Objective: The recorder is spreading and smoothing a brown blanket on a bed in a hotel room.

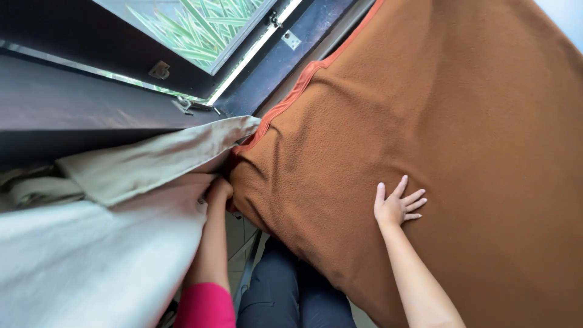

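Brown, thick woollen blanket with an orange stitched border (437,140) covers the bed and fills most of my view, from the window side down to my knees. My right hand (398,206) lies flat on it with the fingers spread wide, holding nothing, only pressing the cloth. My left hand (218,191) is at the blanket's near corner, just beside the pale beige curtain (139,164). It looks closed around the edge of the blanket, but the fold hides the fingers, so I cannot tell this for sure.

To do this well, I think the flat hand should keep the cloth still while the other hand works the corner, so that no wrinkle runs across the surface. The curtain touches the corner and could be caught together with it.

About containers: I see none here. Behind the curtain there is only the dark wooden window frame (73,103) with green leaves outside.
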